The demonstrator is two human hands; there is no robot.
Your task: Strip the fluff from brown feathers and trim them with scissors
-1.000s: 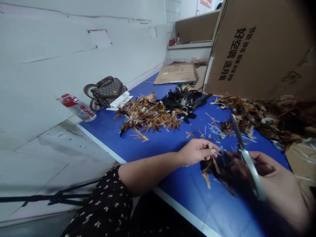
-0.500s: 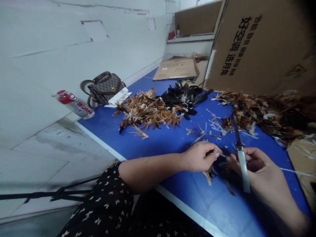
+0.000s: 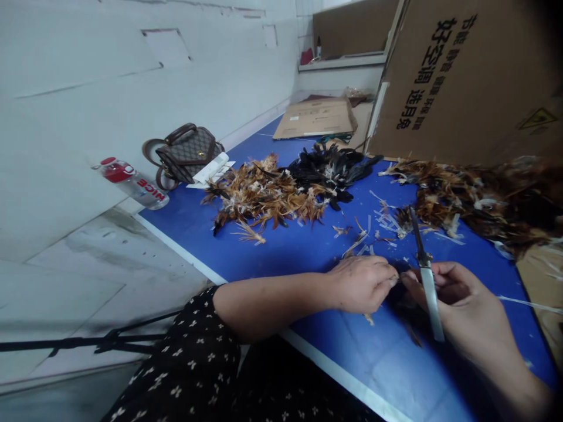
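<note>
My left hand (image 3: 365, 285) is closed in a pinch over the blue table (image 3: 246, 258), its fingertips close to those of my right hand. What it pinches is mostly hidden; a pale feather tip (image 3: 368, 319) shows beneath it. In my right hand (image 3: 470, 310) a folding knife (image 3: 431, 299) is held upright, with a silver handle and a dark, narrow blade pointing away. The thumb and forefinger of that hand are also pinched together near the left fingertips. Dark feathers (image 3: 412, 333) hang in shadow between the hands, their lower ends blurred.
Brown feathers (image 3: 264, 196) and black feathers (image 3: 332, 170) lie in piles ahead, with another brown pile (image 3: 470, 199) at right. Clear strip scraps (image 3: 389, 223) are scattered nearer. A handbag (image 3: 189, 153) and bottle (image 3: 136, 184) sit at left. A large cardboard sheet (image 3: 475, 88) stands behind.
My left hand has turned knuckles-up and come closer to my right fingertips. The pale strand stretched between them no longer shows. My right hand and the knife have hardly moved.
</note>
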